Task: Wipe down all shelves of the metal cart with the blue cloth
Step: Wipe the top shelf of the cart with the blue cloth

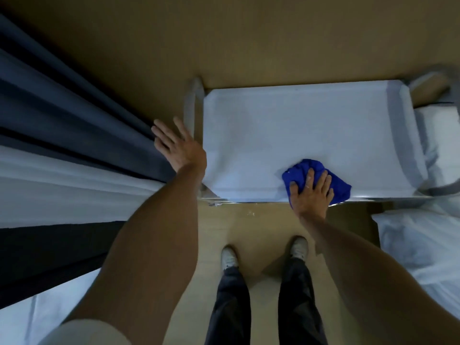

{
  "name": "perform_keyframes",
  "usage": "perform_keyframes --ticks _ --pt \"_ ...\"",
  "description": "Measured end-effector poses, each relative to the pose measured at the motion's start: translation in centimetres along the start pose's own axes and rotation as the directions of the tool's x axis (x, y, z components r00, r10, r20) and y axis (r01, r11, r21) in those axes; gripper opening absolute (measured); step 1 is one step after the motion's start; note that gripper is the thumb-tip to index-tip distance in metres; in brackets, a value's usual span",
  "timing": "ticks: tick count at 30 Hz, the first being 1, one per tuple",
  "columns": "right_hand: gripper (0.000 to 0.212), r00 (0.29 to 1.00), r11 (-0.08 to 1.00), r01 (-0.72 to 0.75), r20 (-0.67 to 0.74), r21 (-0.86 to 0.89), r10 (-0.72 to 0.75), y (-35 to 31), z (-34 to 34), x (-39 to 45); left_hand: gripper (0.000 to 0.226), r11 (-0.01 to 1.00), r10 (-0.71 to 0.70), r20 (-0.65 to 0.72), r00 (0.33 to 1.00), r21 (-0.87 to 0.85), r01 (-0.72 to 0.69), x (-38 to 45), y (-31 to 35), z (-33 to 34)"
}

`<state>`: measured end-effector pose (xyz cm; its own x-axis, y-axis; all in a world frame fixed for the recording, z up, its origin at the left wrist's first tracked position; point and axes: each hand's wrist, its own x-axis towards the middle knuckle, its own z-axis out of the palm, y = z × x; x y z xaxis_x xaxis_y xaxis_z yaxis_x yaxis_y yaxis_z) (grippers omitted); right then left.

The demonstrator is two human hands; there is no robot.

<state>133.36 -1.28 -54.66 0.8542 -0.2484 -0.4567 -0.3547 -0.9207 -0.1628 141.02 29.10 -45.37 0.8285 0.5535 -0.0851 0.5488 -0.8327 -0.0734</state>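
Note:
I look straight down on the metal cart (298,125); its pale top shelf fills the upper right of the view. A crumpled blue cloth (301,171) lies near the shelf's front edge, right of centre. My right hand (311,192) presses flat on the cloth with fingers spread, covering its near part. My left hand (178,145) hovers open beside the cart's left end, fingers apart and holding nothing, close to the cart's left upright post (191,108). The lower shelves are hidden under the top one.
Dark and white curtains (62,145) hang at the left, right next to my left hand. White bedding (423,245) lies at the right by the cart's curved handle (428,80). My feet stand on a tan floor (261,225) in front of the cart.

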Motion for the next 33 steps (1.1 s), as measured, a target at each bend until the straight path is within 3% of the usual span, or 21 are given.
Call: perform_keyframes --ticks 6,11,14,19,22,25,27,30,33 --pt "0.086 0.994 1.000 -0.006 -0.106 0.013 0.007 -2.6 2.0 -0.4 0.077 0.912 0.211 0.048 0.976 -0.368 -0.179 1.4 -2.6 2.5" --pt "0.077 0.968 0.967 0.241 -0.051 -0.082 -0.245 -12.3 5.9 -2.5 0.071 0.931 0.264 -0.030 0.964 -0.253 -0.263 1.6 -2.7 2.9" --pt "0.077 0.879 0.873 0.476 0.019 -0.107 -0.477 -20.2 8.2 -5.0 0.070 0.932 0.256 0.002 0.967 -0.264 -0.247 1.7 -2.6 2.9" --pt "0.071 0.781 0.769 0.620 0.030 -0.155 -0.624 -20.8 8.7 -5.3 0.065 0.943 0.242 0.018 0.970 -0.241 -0.231 1.9 -3.1 2.9" --pt "0.066 0.824 0.809 0.563 0.040 -0.171 -0.565 -19.6 8.6 -4.9 0.064 0.946 0.242 0.003 0.970 -0.222 -0.236 1.8 -2.6 2.9" --pt "0.065 0.938 0.939 0.334 -0.066 -0.079 -0.339 -18.1 8.1 -4.7 0.064 0.948 0.225 -0.001 0.974 -0.228 -0.220 1.4 -2.1 3.0" --pt "0.067 0.965 0.969 0.234 -0.100 -0.082 -0.241 -16.3 7.4 -3.5 0.067 0.952 0.220 0.018 0.975 -0.224 -0.211 1.3 -1.9 2.9" --pt "0.071 0.956 0.950 0.274 -0.062 -0.153 -0.286 -14.9 6.8 -2.7 0.066 0.936 0.301 0.037 0.953 -0.204 -0.287 2.4 -1.0 1.9" --pt "0.072 0.928 0.916 0.351 -0.054 -0.194 -0.368 -15.2 7.3 -2.7 0.064 0.887 0.326 0.037 0.945 -0.358 -0.293 7.2 1.5 0.8"
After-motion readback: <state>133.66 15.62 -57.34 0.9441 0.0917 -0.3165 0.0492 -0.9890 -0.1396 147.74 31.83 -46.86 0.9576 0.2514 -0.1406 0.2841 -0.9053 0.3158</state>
